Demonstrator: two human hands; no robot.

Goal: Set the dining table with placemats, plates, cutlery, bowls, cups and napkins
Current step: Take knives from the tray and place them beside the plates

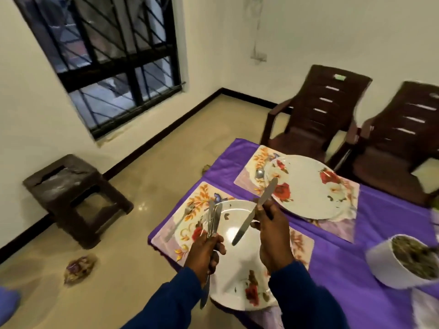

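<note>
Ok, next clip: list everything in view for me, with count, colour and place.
tablecloth: one, purple, over the table
placemats: two, floral, near and far settings
plates: two, white with red flowers, one on each placemat
fork: one, silver, left of the near plate
spoon: one, silver, left of the far plate
bowl: one, white, filled, right edge
chairs: two, brown, beyond the table
stool: one, brown, on the floor at left
left hand: grips a cutlery bundle
right hand: holds a knife
</note>
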